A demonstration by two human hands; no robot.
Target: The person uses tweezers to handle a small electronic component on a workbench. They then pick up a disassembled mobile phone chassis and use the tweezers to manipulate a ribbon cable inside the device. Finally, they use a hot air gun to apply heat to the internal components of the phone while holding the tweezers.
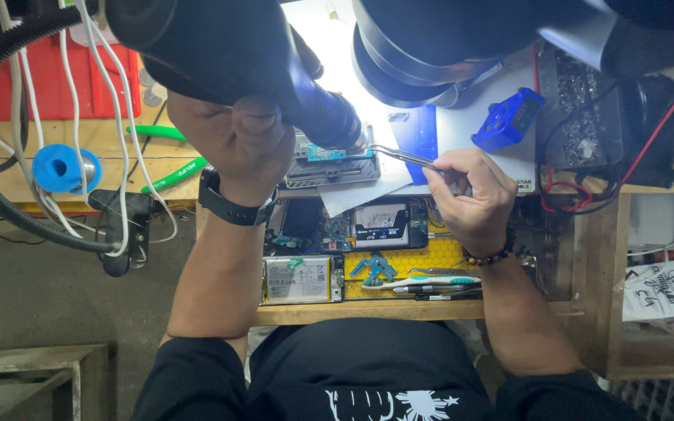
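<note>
Looming closest, out of focus: black microscope head (431, 39) over lit work area. Left hand (235, 136) clenched around black hot-air nozzle (306, 101), tip aimed at small circuit board (333, 153) clamped in metal holder (329, 170) on table (368, 312). Right hand (473, 195) pinching metal tweezers (403, 156), tips touching same board. Below, nearer the body: opened phone (380, 226) with white-labelled part, then flat silver battery pack (298, 279) (white label, green corner tab) on yellow honeycomb mat (423, 253). Toothbrush (431, 281) beside it. Far right: clear bag with handwritten white label (661, 292). Blue solder spool (64, 168) far left.
</note>
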